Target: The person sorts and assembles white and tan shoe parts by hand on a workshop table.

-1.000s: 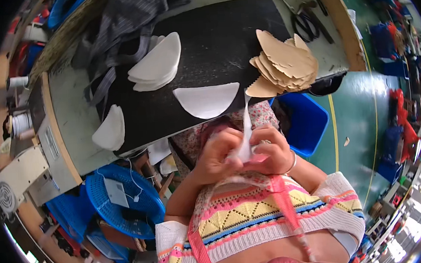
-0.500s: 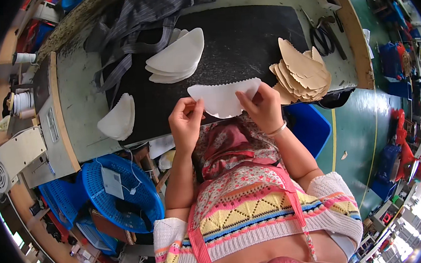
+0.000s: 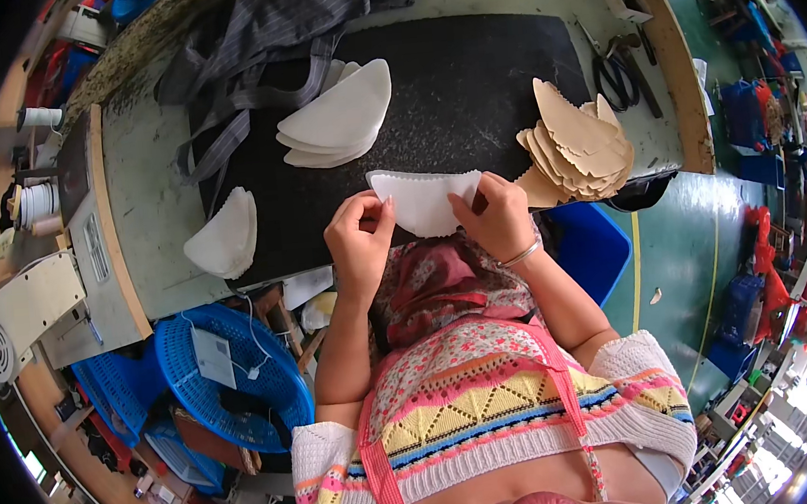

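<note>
Between my two hands is a white half-moon piece [image 3: 421, 200] with a zigzag-cut edge, held over the near edge of the black mat [image 3: 466, 76]. My left hand [image 3: 361, 236] pinches its left end between thumb and fingers. My right hand [image 3: 497, 214] grips the right end, thumb on top. Beyond my left hand lies a fanned stack of white half-moon pieces [image 3: 341, 115]. A smaller white stack [image 3: 224, 236] rests at the mat's left edge. Several tan pieces with zigzag edges [image 3: 577, 144] are piled right of my right hand.
Dark striped cloth [image 3: 281, 25] with straps lies across the table's back left. Scissors [image 3: 615, 74] and a hammer [image 3: 635, 68] lie at the right. Blue baskets [image 3: 233, 379] stand below the table on the left, a blue bin [image 3: 593, 247] on the right. A white machine [image 3: 34, 309] is far left.
My right hand has shifted slightly inward and down along the white piece. The piece now looks narrower and a little more curved, and both hands still hold it.
</note>
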Demonstrator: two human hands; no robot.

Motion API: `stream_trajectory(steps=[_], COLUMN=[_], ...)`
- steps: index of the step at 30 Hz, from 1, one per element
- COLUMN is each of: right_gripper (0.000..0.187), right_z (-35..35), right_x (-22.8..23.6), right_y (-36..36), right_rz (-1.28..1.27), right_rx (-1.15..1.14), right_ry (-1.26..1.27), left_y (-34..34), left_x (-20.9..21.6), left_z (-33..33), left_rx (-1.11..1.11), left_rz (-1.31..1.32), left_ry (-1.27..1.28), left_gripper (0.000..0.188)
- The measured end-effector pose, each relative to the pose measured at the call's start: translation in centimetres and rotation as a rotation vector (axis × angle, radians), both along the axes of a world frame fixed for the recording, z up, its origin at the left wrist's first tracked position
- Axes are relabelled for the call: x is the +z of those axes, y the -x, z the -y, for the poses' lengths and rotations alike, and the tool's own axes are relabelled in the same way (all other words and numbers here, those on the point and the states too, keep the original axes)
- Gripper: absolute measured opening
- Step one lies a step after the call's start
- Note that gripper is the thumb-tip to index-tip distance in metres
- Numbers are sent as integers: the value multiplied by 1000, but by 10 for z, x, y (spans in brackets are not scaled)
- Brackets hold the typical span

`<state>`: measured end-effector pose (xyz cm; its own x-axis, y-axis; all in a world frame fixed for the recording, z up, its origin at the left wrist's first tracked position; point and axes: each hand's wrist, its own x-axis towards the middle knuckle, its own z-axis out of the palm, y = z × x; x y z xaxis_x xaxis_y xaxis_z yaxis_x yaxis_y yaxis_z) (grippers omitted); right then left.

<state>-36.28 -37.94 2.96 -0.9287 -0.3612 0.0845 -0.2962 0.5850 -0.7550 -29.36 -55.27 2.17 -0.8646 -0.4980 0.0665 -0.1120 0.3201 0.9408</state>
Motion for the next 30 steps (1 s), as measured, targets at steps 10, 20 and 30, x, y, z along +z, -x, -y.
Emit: stream_trajectory(steps=[10,20,30], right_gripper=[44,34,20], right_z=[3,-36,-82], right_x=[19,39,-4], right_y=[-1,90,121], right_rz=[-197,-251,93], right_rx=[76,-358,-503], right_ry=[-592,-109,151], left_y=[-9,-21,-24], left_x=[-10,2,2], left_z=[-6,-1,-9], left_rx=[3,1,81], left_rz=[-54,34,-52], left_ry=[761,819,758], left_gripper=[14,23,43])
